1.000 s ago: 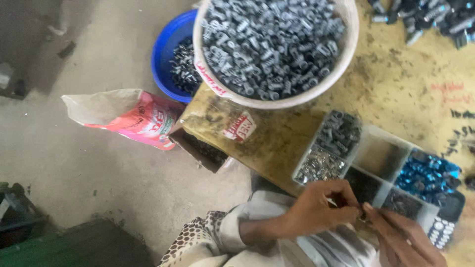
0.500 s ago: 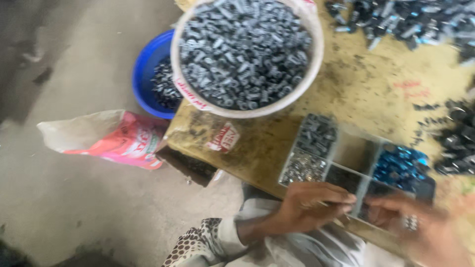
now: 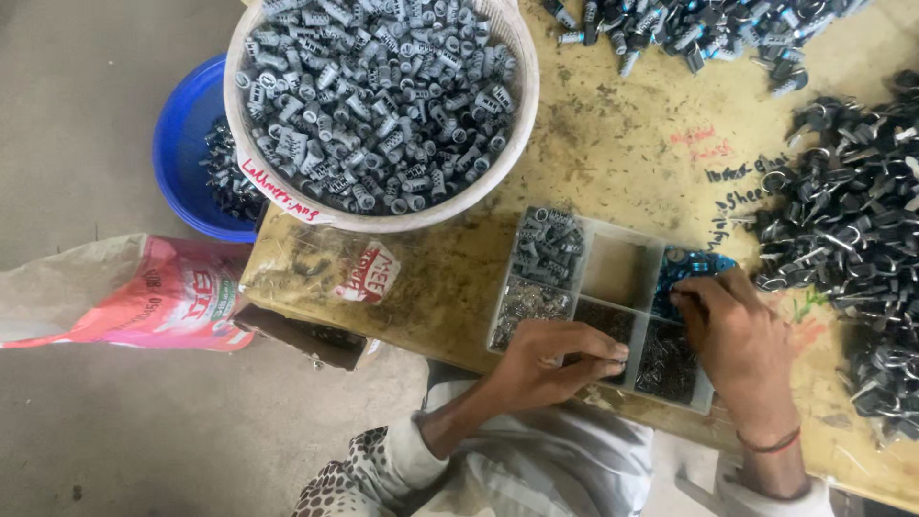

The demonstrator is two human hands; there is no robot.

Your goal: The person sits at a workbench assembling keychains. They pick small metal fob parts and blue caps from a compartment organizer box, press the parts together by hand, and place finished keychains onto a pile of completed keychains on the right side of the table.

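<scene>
A clear compartment tray [image 3: 617, 270] lies on the worn yellow table [image 3: 622, 144] near its front edge. Its cells hold grey plastic pieces [image 3: 548, 247], small metal bits [image 3: 525, 302], blue pieces [image 3: 694, 263] and fine dark parts [image 3: 665, 364]. My left hand [image 3: 555, 362] rests over the tray's near side, thumb and fingers pinched together above a dark cell. My right hand [image 3: 737, 345] reaches in from the right, its fingertips at the edge of the blue cell. Whatever either hand holds is hidden by the fingers.
A big white basin [image 3: 383, 222] full of grey plastic pieces overhangs the table's left corner. Below it on the floor stand a blue tub [image 3: 182, 163] and a pink sack [image 3: 182, 297]. Piles of dark ringed parts lie at the right [image 3: 842, 220] and top [image 3: 708, 29].
The hands were joined close to my body; now they have parted and moved onto the tray, left over a dark cell, right at the blue cell. The view has shifted right.
</scene>
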